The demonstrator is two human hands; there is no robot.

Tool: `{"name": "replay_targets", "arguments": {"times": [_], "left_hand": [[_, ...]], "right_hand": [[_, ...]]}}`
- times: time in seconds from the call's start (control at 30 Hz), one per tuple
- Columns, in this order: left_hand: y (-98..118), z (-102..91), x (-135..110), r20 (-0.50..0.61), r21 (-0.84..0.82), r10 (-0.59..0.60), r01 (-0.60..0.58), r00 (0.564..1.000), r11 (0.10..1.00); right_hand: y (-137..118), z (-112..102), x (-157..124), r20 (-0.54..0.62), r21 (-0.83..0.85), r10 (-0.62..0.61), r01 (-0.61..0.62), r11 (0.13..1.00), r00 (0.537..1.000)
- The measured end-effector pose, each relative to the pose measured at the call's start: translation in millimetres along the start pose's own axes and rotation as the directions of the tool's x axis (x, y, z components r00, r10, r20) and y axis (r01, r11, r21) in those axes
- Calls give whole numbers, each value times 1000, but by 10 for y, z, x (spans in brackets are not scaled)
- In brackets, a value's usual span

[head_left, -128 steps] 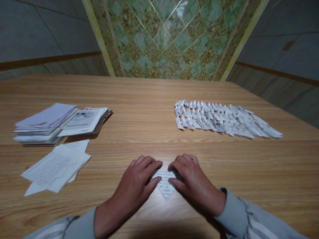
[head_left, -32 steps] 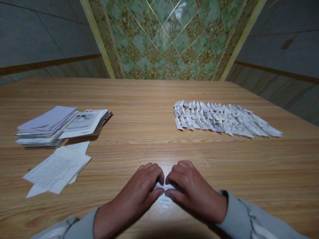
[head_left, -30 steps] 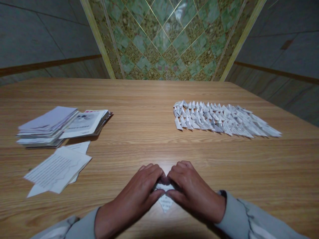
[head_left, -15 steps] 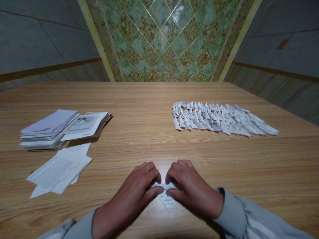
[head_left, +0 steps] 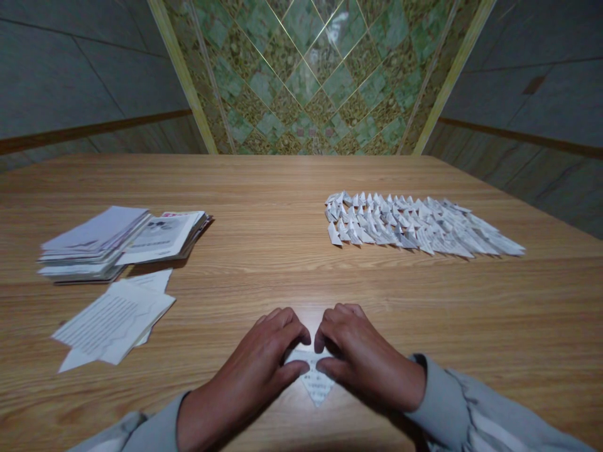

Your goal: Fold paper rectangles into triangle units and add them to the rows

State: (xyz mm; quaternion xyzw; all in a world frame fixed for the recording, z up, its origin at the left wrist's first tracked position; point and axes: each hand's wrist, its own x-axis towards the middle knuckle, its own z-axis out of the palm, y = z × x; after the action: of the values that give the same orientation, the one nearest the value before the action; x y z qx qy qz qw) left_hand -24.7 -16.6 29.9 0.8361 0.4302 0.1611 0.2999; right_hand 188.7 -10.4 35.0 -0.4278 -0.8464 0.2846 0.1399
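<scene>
A small folded paper (head_left: 317,389) with printed text, its lower part a point facing me, is between my hands at the table's near side. My left hand (head_left: 268,348) grips its left side, thumb on the near face and fingers curled over the far edge. On the other side my right hand (head_left: 360,355) holds it the same way. A narrow gap separates the two thumbs, and part of the paper shows there. The paper's outer corners are hidden under my hands.
Several small folded paper pieces (head_left: 391,223) stand in rows at the right on the wooden table (head_left: 264,245). Stacked papers (head_left: 94,235) and a pile of booklets (head_left: 162,235) lie at the left. Loose printed sheets (head_left: 115,320) are nearer to me. A tiled wall rises beyond.
My thumbs have moved slightly apart and nearer to me, showing more of the paper between them. The folded paper sits a little nearer to me. The paper piles and folded rows stay put.
</scene>
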Motion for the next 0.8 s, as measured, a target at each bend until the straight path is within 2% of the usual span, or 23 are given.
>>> {"name": "replay_targets", "arguments": {"times": [0.23,0.4,0.6,0.7,0.8], "left_hand": [[33,25,17,-2,15,-11,11,1000,1000],[6,16,23,-121,-28,-5,2,993,1000],[-3,-20,103,-190,-188,-47,11,981,982],[-22,-54,143,-151,-311,-90,40,984,950],[-60,-95,164,-81,-466,-148,94,986,880]], "right_hand": [[6,15,28,-28,54,-29,30,998,999],[30,-15,61,-84,-23,-107,106,994,991],[65,-49,88,-154,-37,-183,180,983,971],[93,-62,103,-182,-61,-191,183,981,965],[127,-88,121,-194,-49,-153,147,988,969]]}}
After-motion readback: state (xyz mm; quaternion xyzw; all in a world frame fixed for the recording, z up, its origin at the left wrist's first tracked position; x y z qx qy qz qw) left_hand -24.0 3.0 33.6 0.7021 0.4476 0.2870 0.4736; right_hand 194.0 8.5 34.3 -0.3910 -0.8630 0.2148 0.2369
